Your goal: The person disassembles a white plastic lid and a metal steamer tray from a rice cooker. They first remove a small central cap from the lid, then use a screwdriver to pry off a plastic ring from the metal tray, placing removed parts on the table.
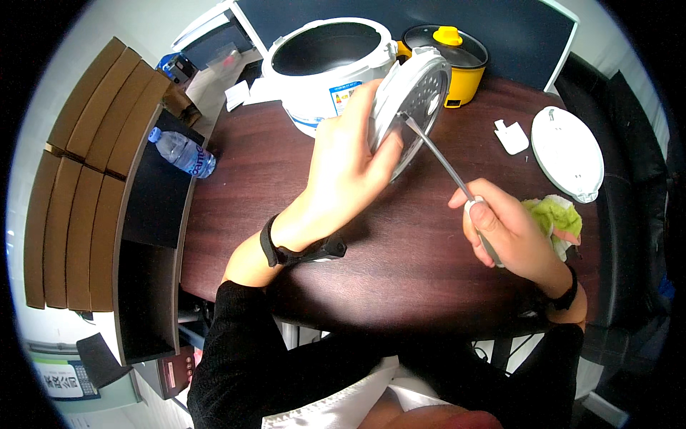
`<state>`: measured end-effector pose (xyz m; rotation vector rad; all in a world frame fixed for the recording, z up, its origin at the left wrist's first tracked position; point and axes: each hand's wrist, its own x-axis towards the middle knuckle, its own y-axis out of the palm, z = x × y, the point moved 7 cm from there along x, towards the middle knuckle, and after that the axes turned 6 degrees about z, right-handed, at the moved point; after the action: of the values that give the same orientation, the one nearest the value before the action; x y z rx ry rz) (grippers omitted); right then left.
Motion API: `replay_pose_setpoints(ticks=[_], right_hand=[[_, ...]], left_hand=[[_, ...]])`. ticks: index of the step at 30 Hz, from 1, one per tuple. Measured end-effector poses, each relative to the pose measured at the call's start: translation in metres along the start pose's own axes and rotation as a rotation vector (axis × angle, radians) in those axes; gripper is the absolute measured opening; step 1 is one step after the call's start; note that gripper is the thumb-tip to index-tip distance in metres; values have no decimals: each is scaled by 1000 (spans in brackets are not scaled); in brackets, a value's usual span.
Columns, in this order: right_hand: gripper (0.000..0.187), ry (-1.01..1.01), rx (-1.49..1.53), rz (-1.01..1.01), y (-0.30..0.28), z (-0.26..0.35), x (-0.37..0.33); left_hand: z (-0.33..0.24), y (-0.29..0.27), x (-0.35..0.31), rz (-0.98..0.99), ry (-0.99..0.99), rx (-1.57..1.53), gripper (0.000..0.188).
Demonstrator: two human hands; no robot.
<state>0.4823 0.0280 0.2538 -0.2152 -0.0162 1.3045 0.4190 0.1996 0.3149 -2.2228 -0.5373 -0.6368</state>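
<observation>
I have the left hand (pixel 350 154) clasped on the rim of a white round lid (pixel 421 93), held steeply tilted above the table (pixel 264 179), and the right hand (pixel 504 229) wrapped round a screwdriver (pixel 450 168), its tip at the lid's grey inner face. A blue-and-white printed label (pixel 345 96) marks the white cooker (pixel 304 100) behind; dark lettering runs along a bottle (pixel 184 152). The lid partly blocks my view of a yellow pot (pixel 464 82); an oval white cover (pixel 568 154) and green cloth (pixel 554 214) lie rightward.
</observation>
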Motion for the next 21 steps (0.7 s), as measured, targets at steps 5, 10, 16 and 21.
replay_pose_setpoints(ticks=[5, 10, 16, 21], right_hand=[[28, 13, 314, 153, 19, -3, -1], [20, -170, -654, -169, -9, 19, -4], [31, -210, -1133, -457, -30, 34, -14], [20, -32, -421, -162, -21, 11, -3]], left_hand=[[-4, 2, -1, -27, 53, 42, 46], [-2, 3, -3, 11, 32, 59, 48], [3, 8, 2, 120, 34, 118, 46], [4, 1, 3, 81, -20, 55, 50]])
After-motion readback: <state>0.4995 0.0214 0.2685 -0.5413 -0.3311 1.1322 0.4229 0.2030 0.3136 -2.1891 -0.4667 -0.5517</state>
